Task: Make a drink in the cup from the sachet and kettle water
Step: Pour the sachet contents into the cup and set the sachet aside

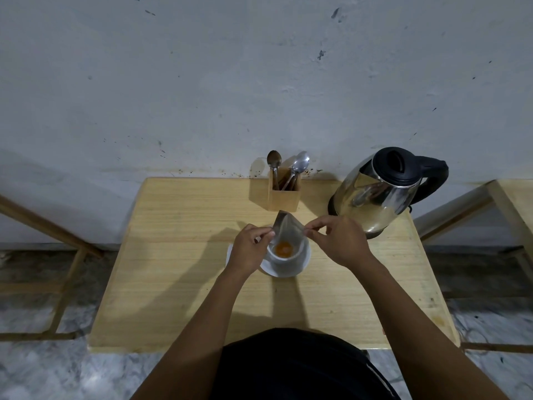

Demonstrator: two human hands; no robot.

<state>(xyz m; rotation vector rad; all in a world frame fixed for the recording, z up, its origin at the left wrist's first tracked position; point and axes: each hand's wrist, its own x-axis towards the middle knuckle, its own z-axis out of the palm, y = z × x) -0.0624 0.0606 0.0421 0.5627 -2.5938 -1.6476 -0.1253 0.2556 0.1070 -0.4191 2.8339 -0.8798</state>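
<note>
A white cup [285, 259] stands on a white saucer [300, 268] in the middle of the wooden table [178, 269]. Orange powder [284, 249] lies in the bottom of the cup. Both hands hold a silvery sachet [287, 226] tilted just above the cup's far rim. My left hand [249, 249] pinches its left edge. My right hand [340, 241] pinches its right edge. A steel kettle [380, 192] with a black lid and handle stands at the back right of the table, its lid closed.
A wooden holder [284, 194] with several spoons stands at the back of the table, just beyond the sachet and left of the kettle. A wall [230, 82] rises behind the table. Wooden frames [66, 255] flank it on both sides over a marble floor.
</note>
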